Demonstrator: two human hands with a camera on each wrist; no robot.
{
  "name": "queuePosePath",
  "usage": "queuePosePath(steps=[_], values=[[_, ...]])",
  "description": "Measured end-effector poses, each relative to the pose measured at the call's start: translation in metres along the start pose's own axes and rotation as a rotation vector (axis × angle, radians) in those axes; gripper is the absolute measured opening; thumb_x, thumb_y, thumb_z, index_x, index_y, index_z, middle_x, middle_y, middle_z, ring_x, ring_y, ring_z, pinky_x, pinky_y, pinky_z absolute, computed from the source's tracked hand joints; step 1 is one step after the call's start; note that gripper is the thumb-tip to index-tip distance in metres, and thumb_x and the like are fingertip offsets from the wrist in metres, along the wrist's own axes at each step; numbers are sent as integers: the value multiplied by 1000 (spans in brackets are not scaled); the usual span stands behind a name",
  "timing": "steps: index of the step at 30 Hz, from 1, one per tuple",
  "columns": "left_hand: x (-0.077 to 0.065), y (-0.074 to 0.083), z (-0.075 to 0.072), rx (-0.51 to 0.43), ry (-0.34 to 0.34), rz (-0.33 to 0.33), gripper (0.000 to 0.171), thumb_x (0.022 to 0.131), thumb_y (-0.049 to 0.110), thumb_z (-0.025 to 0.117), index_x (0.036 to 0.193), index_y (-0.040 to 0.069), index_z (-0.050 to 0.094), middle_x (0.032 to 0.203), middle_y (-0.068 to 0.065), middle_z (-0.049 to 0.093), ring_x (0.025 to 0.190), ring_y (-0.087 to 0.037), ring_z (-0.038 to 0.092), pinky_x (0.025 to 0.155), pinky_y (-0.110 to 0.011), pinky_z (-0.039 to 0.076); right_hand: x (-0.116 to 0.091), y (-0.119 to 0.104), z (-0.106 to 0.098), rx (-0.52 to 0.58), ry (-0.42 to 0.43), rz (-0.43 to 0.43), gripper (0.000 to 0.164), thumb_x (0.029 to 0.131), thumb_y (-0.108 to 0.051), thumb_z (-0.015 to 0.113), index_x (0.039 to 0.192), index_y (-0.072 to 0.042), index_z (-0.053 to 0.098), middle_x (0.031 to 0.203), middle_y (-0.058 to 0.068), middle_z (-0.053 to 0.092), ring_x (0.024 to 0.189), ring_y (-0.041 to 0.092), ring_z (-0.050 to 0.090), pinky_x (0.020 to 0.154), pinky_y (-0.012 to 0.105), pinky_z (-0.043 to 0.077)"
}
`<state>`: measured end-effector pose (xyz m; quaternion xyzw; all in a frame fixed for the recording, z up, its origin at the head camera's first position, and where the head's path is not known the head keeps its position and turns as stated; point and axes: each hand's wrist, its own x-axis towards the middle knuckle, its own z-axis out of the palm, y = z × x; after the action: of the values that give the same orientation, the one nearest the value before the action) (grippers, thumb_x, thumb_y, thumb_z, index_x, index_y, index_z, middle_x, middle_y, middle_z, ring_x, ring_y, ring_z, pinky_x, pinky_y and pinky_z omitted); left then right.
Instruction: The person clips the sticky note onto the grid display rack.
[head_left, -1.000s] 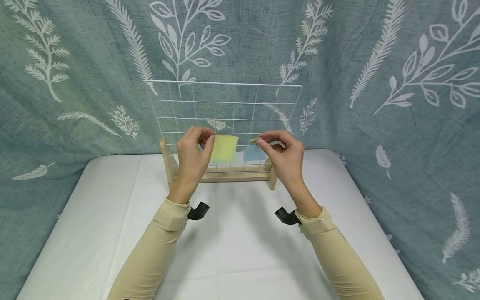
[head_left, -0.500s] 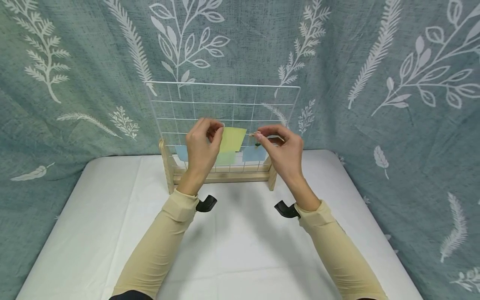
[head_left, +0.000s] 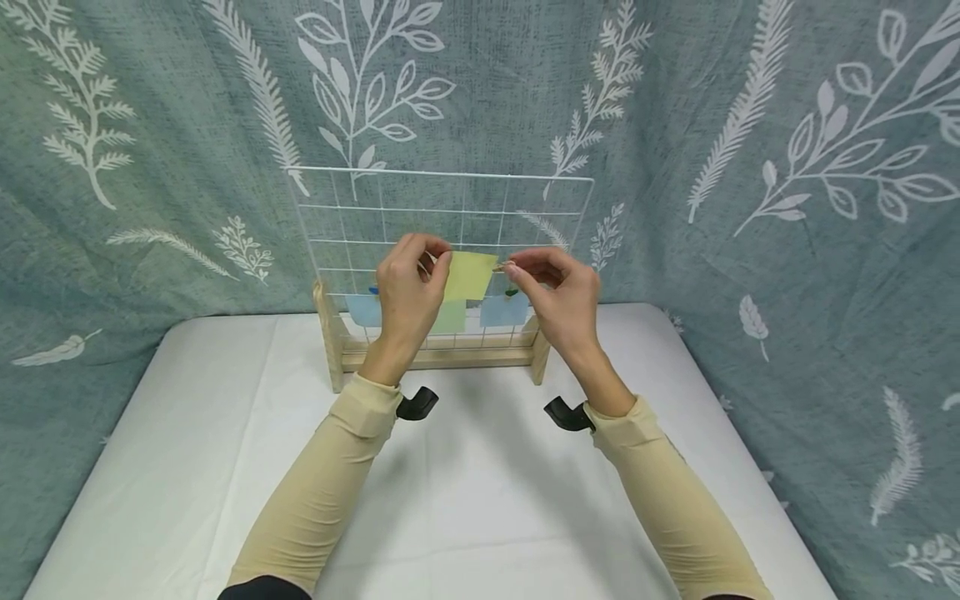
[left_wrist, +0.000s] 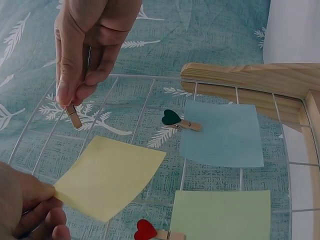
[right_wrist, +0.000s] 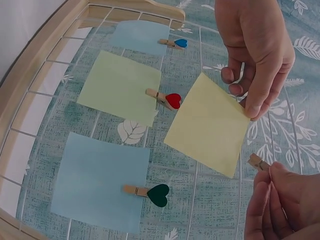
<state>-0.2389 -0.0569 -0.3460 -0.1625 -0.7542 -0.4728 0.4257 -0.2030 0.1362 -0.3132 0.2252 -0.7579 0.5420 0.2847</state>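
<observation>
My left hand (head_left: 412, 292) pinches a yellow paper note (head_left: 471, 277) by one corner, holding it in front of the white wire grid (head_left: 450, 173). Between my right thumb and fingers is a small wooden clothespin (right_wrist: 258, 162), its mouth pointing toward the note but apart from it. My right hand (head_left: 558, 287) is just right of the note in the head view. Behind and below, a green note (right_wrist: 117, 87) hangs from a clothespin with a red heart (right_wrist: 173, 101). Two blue notes hang too, one by a green-heart clothespin (right_wrist: 158, 195), the other by a blue-heart clothespin (right_wrist: 180, 43).
The grid stands in a wooden base (head_left: 472, 358) at the back of a table with a white cloth (head_left: 480, 483). A green-blue leaf-patterned curtain (head_left: 495, 83) hangs close behind it. Black wrist mounts (head_left: 417, 404) stick out by both cuffs.
My left hand has moved right and slightly up with the yellow note, bringing it nearer the clothespin. My right hand has risen slightly. The left blue note, hidden earlier, now shows.
</observation>
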Motion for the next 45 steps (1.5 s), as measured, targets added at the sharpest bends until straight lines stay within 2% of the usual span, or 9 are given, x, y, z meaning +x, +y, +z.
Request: queuePosePath(steps=[8, 17, 23, 26, 31, 35, 45], values=[[3, 1, 6, 25, 7, -5, 5, 92, 9, 69, 89, 6, 71, 83, -6, 67, 65, -16, 59, 57, -24, 45, 7, 1, 3, -55, 7, -65, 16, 83, 2, 75, 99, 7, 72, 95, 23, 71, 82, 36, 70, 77, 47, 58], [5, 0, 16, -12, 51, -9, 5, 92, 8, 68, 88, 7, 71, 82, -6, 67, 64, -16, 59, 57, -22, 44, 17, 0, 4, -93, 32, -107, 14, 83, 1, 75, 96, 6, 72, 94, 21, 72, 81, 34, 70, 75, 37, 59], [5, 1, 21, -22, 66, -8, 4, 92, 7, 68, 89, 9, 70, 82, -6, 66, 64, -17, 59, 56, -23, 45, 24, 0, 5, -133, 28, -132, 12, 83, 0, 76, 94, 3, 73, 92, 19, 73, 79, 31, 71, 72, 37, 59], [5, 1, 22, -13, 79, -16, 4, 91, 7, 69, 89, 10, 71, 83, -6, 66, 65, -17, 60, 56, -24, 46, 27, 7, 8, -154, 31, -152, 11, 83, -2, 76, 93, 2, 74, 91, 17, 73, 77, 29, 71, 70, 40, 58], [6, 2, 21, -6, 81, -22, 2, 92, 8, 68, 91, 9, 70, 85, -7, 66, 67, -16, 62, 57, -26, 49, 33, 27, 11, -180, 26, -162, 11, 83, -10, 78, 93, -6, 77, 91, 7, 74, 77, 18, 71, 71, 31, 58], [5, 2, 22, -20, 86, -34, 5, 91, 4, 69, 91, 9, 69, 86, -8, 66, 68, -16, 63, 58, -27, 52, 38, 31, 13, -182, 2, -165, 11, 84, -16, 78, 94, -11, 77, 92, 1, 75, 78, 12, 70, 74, 25, 57], [5, 1, 24, -39, 91, -33, 6, 90, 3, 69, 91, 8, 69, 86, -8, 65, 68, -17, 63, 59, -29, 54, 44, 29, 13, -280, -33, -188, 10, 82, -14, 79, 91, -10, 77, 89, 2, 75, 74, 14, 71, 69, 28, 57]])
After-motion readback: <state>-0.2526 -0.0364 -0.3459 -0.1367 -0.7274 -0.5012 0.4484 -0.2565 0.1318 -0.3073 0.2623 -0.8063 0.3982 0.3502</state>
